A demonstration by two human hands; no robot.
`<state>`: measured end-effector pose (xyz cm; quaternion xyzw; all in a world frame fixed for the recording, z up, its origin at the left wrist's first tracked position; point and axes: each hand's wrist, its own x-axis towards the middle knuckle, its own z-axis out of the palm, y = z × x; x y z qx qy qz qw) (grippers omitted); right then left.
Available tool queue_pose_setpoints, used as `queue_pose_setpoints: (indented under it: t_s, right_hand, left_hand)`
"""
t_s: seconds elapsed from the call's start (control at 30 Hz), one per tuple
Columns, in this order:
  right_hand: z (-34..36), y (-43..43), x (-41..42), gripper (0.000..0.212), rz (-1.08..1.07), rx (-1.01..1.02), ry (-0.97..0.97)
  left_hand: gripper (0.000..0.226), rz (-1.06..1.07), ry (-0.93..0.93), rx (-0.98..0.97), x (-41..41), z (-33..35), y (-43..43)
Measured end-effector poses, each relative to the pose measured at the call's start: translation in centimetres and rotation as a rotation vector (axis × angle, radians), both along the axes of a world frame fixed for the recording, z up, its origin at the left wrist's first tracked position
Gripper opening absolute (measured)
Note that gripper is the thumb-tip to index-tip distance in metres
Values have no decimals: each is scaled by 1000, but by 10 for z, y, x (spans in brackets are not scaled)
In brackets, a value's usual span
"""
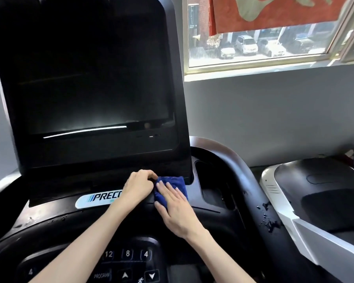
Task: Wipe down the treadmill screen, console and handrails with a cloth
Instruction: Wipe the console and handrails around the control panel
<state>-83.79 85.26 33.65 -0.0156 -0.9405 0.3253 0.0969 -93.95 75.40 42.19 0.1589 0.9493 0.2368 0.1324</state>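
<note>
- Nearest, the keypad [127,260] — numbers 12, 8, 4 and arrow keys — lies between the two forearms.
- The right hand [173,209] lies flat, fingers straight and close together, pressing the blue cloth [179,180] onto the console [208,223].
- The left hand [138,187] sits against the cloth's left edge, fingers curled; whether it pinches the cloth I cannot tell.
- Water drops [271,223] dot the console's right rim.
- Farther back the dark screen [90,78] stands upright — a window [253,48] lies to its right.

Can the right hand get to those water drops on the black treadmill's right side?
Probably yes. The right hand lies flat on the folded blue cloth, and only open black console separates it from the water drops.
</note>
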Motion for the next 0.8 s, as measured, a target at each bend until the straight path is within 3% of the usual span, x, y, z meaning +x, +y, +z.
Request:
queue_pose_setpoints:
  t_s: [0.1, 0.2, 0.27, 0.4, 0.47, 0.63, 0.8]
  right_hand:
    - [-18, 30, 19, 79, -191, 30, 10]
    - [-22, 40, 28, 81, -393, 22, -60]
    - [-9, 19, 16, 77, -326, 13, -71]
    - [8, -10, -1, 52, 52, 33, -53]
    - [1, 11, 9, 56, 49, 51, -25]
    - [-18, 41, 40, 69, -210, 52, -23]
    - [-12, 9, 21, 55, -54, 112, 108]
  left_hand:
    - [57, -1, 0, -7, 0, 0, -5]
    - [59, 5, -14, 3, -1, 0, -11]
    - [59, -3, -12, 8, -3, 0, -12]
    - [55, -18, -24, 24, -4, 2, -6]
    - [56, -29, -30, 29, -3, 3, -4]
    - [59, -35, -22, 23, 5, 3, 1]
    - [59, -100, -10, 5, 17, 1, 24]
